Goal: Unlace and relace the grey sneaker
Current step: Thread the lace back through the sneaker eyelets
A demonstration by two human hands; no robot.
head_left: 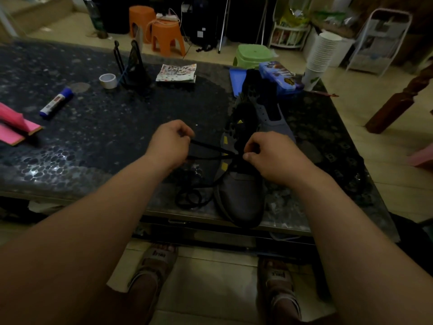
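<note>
The grey sneaker [241,195] lies on the dark pebble-patterned table [93,137], toe toward me at the near edge, black tongue up. A black lace [210,147] runs taut from the lower eyelets to the left. My left hand [169,145] pinches that lace left of the shoe. My right hand [269,156] sits on the sneaker's right side, its thumb and fingers pinching the lace at the eyelets. Loose lace [189,198] coils on the table beside the toe.
A second grey sneaker [267,106] lies behind the first. A glue stick [56,103], tape roll [108,80], black stand [133,64], sticker booklet [177,72], blue tin [280,77], stacked paper cups [321,55] and pink paper [14,127] lie on the table. Stools stand beyond.
</note>
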